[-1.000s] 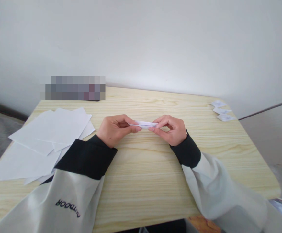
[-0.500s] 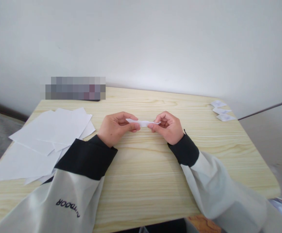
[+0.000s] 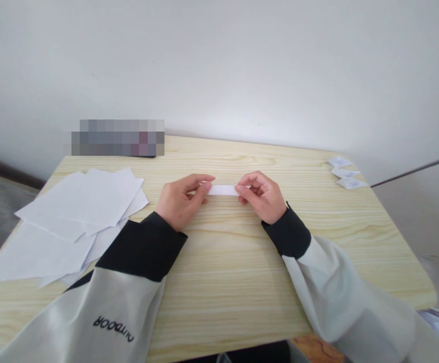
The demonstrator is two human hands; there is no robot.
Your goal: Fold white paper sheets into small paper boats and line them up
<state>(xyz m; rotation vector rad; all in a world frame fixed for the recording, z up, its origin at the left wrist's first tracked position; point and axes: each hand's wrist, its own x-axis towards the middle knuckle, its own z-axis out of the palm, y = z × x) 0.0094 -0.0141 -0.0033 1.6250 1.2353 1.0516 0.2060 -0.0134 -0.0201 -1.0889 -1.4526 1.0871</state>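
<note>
Between my hands, a narrow folded strip of white paper (image 3: 223,190) is stretched level over the middle of the table. My left hand (image 3: 183,199) pinches its left end between thumb and fingers. At the right end, my right hand (image 3: 261,195) grips the strip with the thumb on the near side. Both ends of the strip are partly hidden by the fingers.
Loose white paper sheets (image 3: 86,201) lie overlapping on the left of the wooden table (image 3: 227,282). Several small folded paper pieces (image 3: 347,173) sit in a column near the right edge. A blurred-out object (image 3: 117,138) stands at the back left against the wall (image 3: 242,70).
The strip's flat, straight face now shows, where before it looked bent with pointed ends. My left thumb has shifted up and left slightly; my right fingers have re-gripped near the end.
</note>
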